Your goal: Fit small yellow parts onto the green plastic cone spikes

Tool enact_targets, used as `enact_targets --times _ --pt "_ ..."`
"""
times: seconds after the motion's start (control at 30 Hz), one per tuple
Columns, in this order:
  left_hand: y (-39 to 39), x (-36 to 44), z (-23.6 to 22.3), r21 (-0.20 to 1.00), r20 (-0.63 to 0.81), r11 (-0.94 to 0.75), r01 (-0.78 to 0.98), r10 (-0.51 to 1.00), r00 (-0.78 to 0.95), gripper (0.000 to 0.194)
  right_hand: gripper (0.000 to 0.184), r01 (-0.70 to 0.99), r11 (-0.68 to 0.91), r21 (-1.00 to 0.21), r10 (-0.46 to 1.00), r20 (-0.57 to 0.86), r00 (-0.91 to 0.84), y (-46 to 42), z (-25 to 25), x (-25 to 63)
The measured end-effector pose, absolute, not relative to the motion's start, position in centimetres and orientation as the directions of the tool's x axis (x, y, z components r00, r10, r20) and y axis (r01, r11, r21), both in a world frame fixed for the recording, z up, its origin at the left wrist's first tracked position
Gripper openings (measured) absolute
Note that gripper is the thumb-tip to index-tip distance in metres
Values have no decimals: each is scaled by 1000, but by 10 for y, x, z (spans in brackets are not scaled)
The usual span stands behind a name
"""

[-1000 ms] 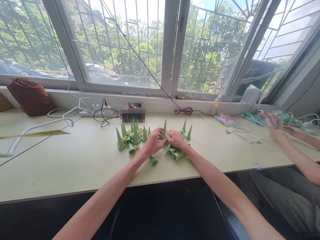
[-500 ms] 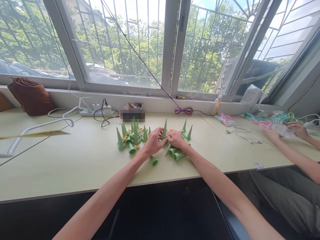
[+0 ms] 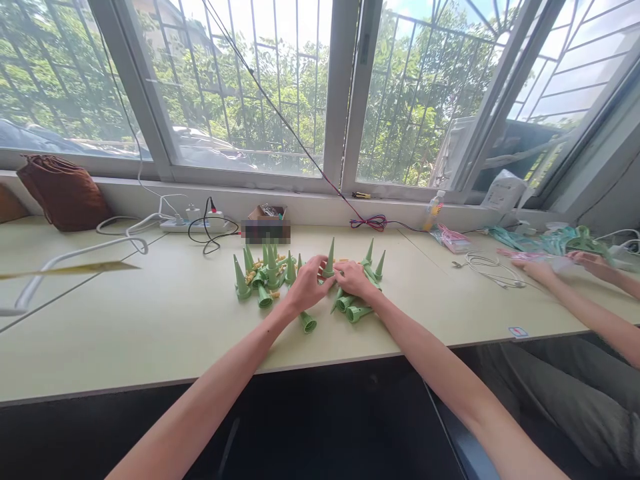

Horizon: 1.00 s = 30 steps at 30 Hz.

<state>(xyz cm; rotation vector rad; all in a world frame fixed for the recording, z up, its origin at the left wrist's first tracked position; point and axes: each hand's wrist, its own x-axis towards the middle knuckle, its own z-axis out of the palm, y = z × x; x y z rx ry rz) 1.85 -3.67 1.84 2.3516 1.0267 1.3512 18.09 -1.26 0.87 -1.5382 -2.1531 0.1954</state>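
Observation:
A green plastic cone-shaped spike points upward between my two hands, its collar low down. My left hand is closed around the collar from the left side. From the right, my right hand has its fingers curled and pressed together, with the tips at the same collar; any small piece in them is hidden. To the left, a cluster of similar spikes, some upright and some lying, surrounds small yellow pieces. One spike lies below my left hand, and several more lie beneath my right.
Behind the cluster stands a small open box, partly blurred. A power strip with cables and a brown bag are at the left. At the right are a coiled white cable, a bottle and a co-worker's hands with plastic packaging.
My hands and the spike between them stay in nearly the same place. On the right, the co-worker's hands have shifted slightly left with the packaging.

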Motion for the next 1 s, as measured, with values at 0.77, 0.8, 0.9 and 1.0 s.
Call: enact_targets --times 0.77,0.8,0.9,1.0 --pt "-37 18 18 522 656 -720 456 681 326 29 33 848 348 -399 915 343 -214 -3 -2 183" --pt "-37 18 18 521 658 -722 456 680 325 29 33 848 349 -398 914 345 -214 -3 -2 183" --pt "-37 18 18 517 660 -723 457 677 325 28 32 850 354 -391 911 348 -220 -2 -3 184" --pt "-37 18 18 520 658 -722 457 679 324 28 32 848 354 -394 910 354 -216 -2 -2 184"
